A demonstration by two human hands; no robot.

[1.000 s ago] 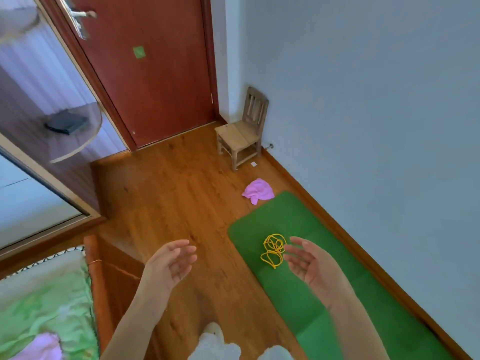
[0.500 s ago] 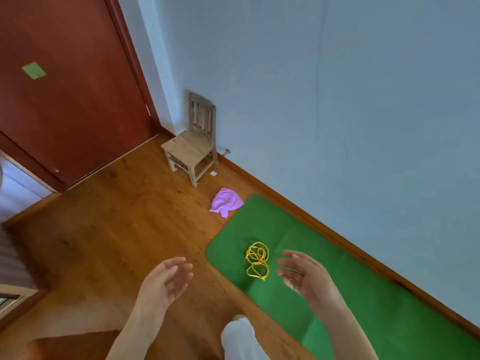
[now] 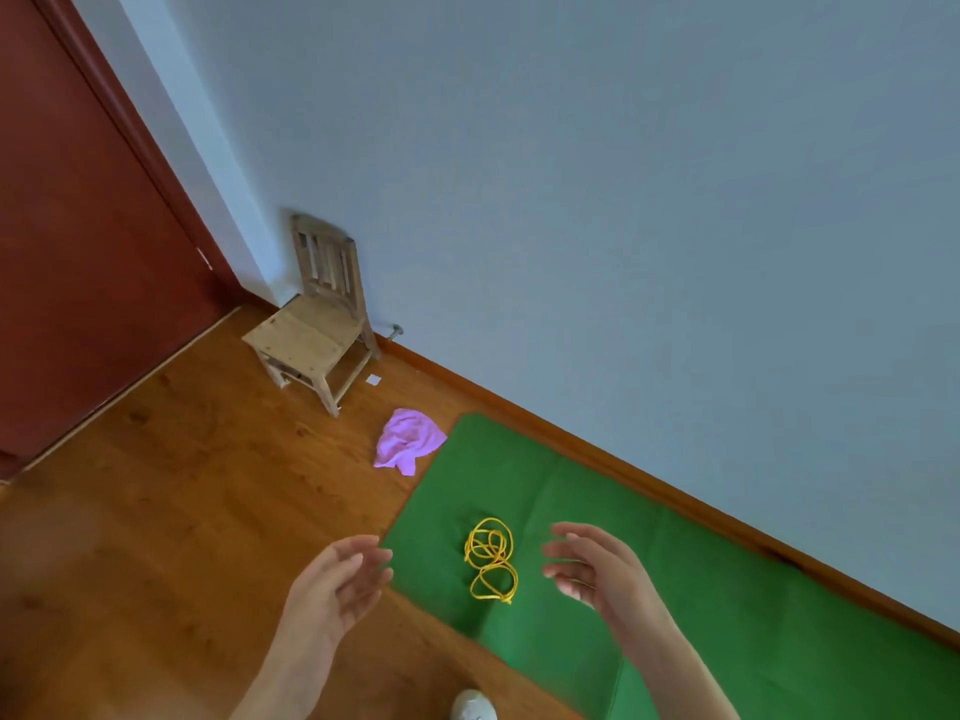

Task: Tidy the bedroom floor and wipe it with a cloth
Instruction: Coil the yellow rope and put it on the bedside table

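Observation:
A crumpled purple cloth [image 3: 408, 446] lies on the wooden floor [image 3: 182, 511], just off the far corner of a green mat [image 3: 701, 589]. A tangled yellow cord [image 3: 491, 558] rests on the mat's near left part. My left hand [image 3: 340, 584] hovers over the floor left of the cord, fingers relaxed, holding nothing. To the right of the cord my right hand [image 3: 592, 569] hangs above the mat, palm turned inward, fingers loosely spread and empty. Neither hand touches the cord or the cloth.
A small wooden chair [image 3: 317, 314] stands in the corner by the grey wall. A scrap of white paper [image 3: 373, 379] lies near its leg. The red-brown door [image 3: 88, 241] fills the left. A white shoe tip [image 3: 472, 706] shows at the bottom.
The view has swung right and forward: the bed and wardrobe left the frame, the wall fills more. Both hands stay raised and empty, now flanking the yellow cord more closely.

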